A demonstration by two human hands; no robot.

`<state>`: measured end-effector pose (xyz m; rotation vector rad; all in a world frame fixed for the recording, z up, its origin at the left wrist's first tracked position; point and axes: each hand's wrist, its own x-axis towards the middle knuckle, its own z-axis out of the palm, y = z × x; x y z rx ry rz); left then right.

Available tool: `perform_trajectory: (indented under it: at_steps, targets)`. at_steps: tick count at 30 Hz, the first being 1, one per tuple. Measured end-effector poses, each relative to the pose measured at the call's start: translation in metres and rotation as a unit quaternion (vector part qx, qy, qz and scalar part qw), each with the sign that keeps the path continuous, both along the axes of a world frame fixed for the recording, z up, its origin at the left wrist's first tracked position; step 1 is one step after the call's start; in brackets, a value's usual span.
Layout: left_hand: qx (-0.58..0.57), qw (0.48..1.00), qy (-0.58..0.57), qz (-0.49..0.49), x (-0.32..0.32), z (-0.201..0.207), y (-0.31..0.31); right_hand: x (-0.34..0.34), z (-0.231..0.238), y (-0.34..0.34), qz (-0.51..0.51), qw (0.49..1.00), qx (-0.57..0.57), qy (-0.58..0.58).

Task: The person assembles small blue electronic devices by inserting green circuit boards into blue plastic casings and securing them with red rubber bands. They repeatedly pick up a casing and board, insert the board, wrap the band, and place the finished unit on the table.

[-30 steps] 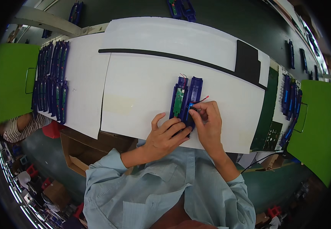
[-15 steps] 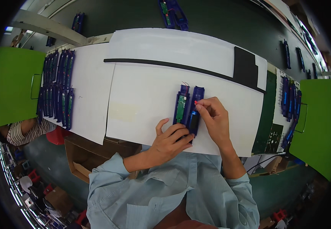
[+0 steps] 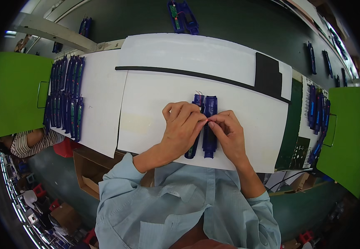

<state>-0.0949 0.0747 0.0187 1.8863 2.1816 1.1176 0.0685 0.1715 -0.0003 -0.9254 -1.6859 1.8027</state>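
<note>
Two halves of a long dark blue plastic housing lie side by side on the white work sheet. The left half (image 3: 191,152) carries a green circuit board, largely covered by my left hand (image 3: 182,126). Thin reddish wires rise from its far end. The right half (image 3: 210,143) is an open trough with a dark blue part in its middle. Above the halves, my left hand pinches a small red piece (image 3: 208,120) with thumb and forefinger. My right hand (image 3: 230,133) pinches the same piece from the other side. Its exact kind is too small to make out.
A black strip (image 3: 196,74) and a black block (image 3: 268,74) lie across the sheet's far side. Rows of board-filled housings (image 3: 66,91) stand at left, more housings (image 3: 318,108) at right. Another opened housing (image 3: 182,17) sits on the dark belt beyond. A co-worker's striped sleeve (image 3: 36,139) shows at left.
My left hand has left the near end of the housing halves and moved up to meet my right fingertips at the red piece. The opened housing on the belt has shifted left.
</note>
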Motion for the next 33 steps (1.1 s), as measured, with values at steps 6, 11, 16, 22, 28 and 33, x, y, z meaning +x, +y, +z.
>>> perform_trajectory:
  at_steps: [6,11,16,22,28,33]
  targets:
    - [-0.040,0.988,-0.141,0.046,0.023,-0.009,-0.014,0.002,-0.002,-0.007,-0.005,1.000,0.000,0.005]
    - [-0.056,0.991,-0.068,0.102,0.023,0.003,-0.043,0.006,0.011,0.001,0.062,0.978,0.187,-0.073]
    - [-0.060,0.996,0.003,0.069,0.025,-0.005,-0.054,-0.008,0.017,0.000,0.120,0.936,0.326,-0.052]
    - [-0.046,0.997,-0.044,0.042,0.026,-0.009,-0.057,-0.013,0.013,0.000,0.192,0.869,0.452,-0.052]
    - [-0.057,0.998,-0.023,0.002,0.025,-0.010,-0.057,-0.011,0.018,0.000,0.219,0.851,0.469,-0.083]
    - [-0.023,0.996,-0.079,0.029,0.033,-0.009,-0.071,-0.013,0.026,0.004,0.210,0.891,0.395,-0.076]
